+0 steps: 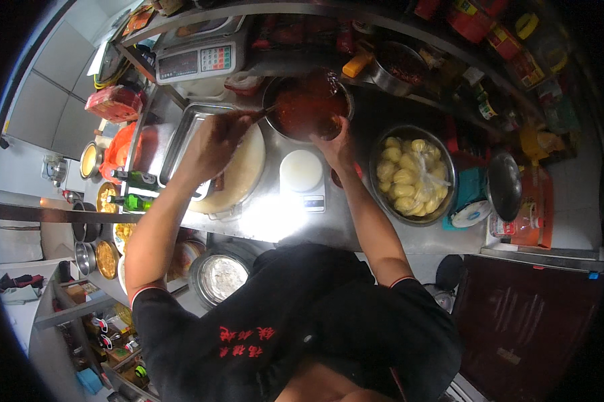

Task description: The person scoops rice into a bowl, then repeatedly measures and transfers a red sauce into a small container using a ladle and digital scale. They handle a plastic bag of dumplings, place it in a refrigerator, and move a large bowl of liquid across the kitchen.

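Note:
My left hand (221, 140) is closed around the thin handle (267, 108) of a utensil that reaches into a metal bowl (351, 103) of dark red sauce (307, 108). The utensil's far end is hidden in the bowl. My right hand (336, 143) grips the bowl's near right rim. Under my left forearm is a wide pan of pale cream-coloured liquid (249, 173), beside a rectangular metal tray (170, 156). A small white kitchen scale (312, 202) with a round top stands just in front of the sauce bowl. By my right wrist, a small red container (337, 178) is partly hidden.
A metal basin (373, 188) of yellow rounded pieces in clear plastic stands at right. Behind, a shelf holds a price scale (196, 63) and a pot (390, 78) of dark red contents. Green bottles (137, 202) stand left. A flour-dusted metal bowl (224, 276) sits low, left of my body.

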The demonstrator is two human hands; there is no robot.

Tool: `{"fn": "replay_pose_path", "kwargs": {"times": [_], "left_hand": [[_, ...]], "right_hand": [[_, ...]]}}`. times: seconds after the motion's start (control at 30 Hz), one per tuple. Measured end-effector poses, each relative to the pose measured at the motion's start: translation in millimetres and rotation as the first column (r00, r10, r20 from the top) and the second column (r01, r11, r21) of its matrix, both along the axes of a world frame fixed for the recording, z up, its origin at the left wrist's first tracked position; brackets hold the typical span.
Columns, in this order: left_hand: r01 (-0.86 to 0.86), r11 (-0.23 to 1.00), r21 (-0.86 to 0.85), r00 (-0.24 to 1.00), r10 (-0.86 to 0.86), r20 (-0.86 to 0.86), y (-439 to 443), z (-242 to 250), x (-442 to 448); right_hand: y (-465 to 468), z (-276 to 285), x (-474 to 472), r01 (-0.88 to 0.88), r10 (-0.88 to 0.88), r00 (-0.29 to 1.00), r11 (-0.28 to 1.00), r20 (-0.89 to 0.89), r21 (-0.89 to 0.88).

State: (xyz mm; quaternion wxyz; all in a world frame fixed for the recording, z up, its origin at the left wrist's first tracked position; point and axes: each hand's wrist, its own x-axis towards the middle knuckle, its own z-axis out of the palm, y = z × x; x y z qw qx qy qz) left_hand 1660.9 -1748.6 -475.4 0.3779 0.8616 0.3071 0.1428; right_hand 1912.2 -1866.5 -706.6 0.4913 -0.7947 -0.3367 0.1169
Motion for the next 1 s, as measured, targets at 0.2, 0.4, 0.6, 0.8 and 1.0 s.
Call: {"fn": "replay_pose_path", "kwargs": {"times": [0.2,0.4,0.6,0.8,1.0], "left_hand": [[0.015,0.998,0.056,0.999,-0.017,0.031,-43,-3,-3],[0.020,0.982,0.190,0.998,-0.030,0.050,-48,-10,-9],[-0.059,0.955,-0.291,0.997,0.072,0.034,-31,-33,-11],[-0.078,0.487,-0.870,0.921,0.369,0.124,6,-91,-9],[-0.229,0.806,-0.545,0.946,0.317,0.071,42,-134,-4]], "right_hand": [[2,2,0,0.003,-0.004,0.996,1.000,-0.091,-0.005],[1,1,4,0.019,-0.019,0.998,1.000,-0.058,0.000],[8,-7,3,-0.013,0.026,0.985,0.997,-0.172,0.079],[-5,-6,-9,0.145,-0.124,0.980,0.981,-0.158,0.131],[-47,-49,-52,-0.089,0.117,0.970,0.986,-0.212,0.140]]}}
